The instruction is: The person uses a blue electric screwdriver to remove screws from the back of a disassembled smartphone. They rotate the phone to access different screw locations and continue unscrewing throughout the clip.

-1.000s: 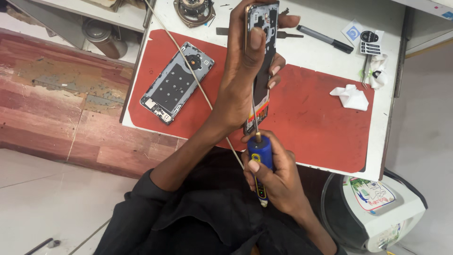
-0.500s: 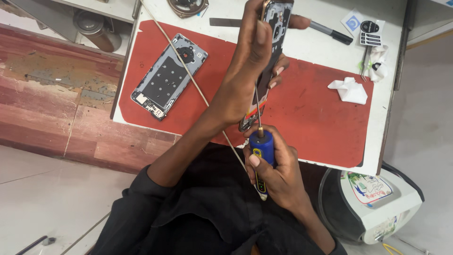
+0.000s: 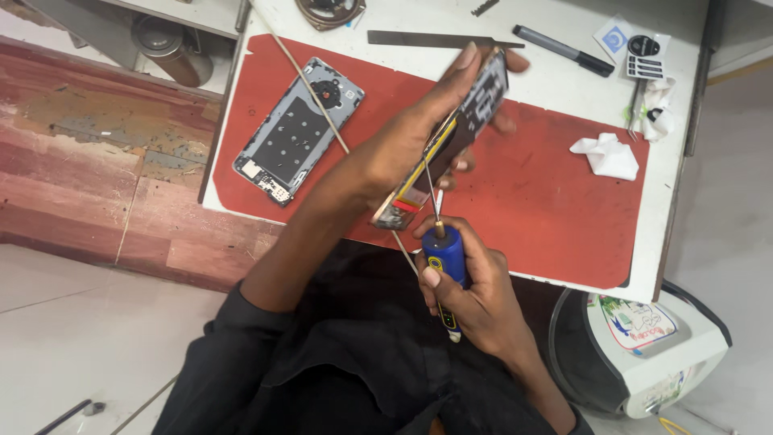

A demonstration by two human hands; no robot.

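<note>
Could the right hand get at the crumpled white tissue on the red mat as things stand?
Probably not at once: the right hand grips a blue screwdriver. The red mat between it and the tissue lies bare.

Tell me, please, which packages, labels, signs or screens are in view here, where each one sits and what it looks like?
Small packet: far right of the white table, a white square with a blue round mark.
Dark card: just right of that packet, a black round top over pale strips.
Sticker: on top of the white and grey machine below the table's right end, a rounded patch, white with red, green and blue.
</note>
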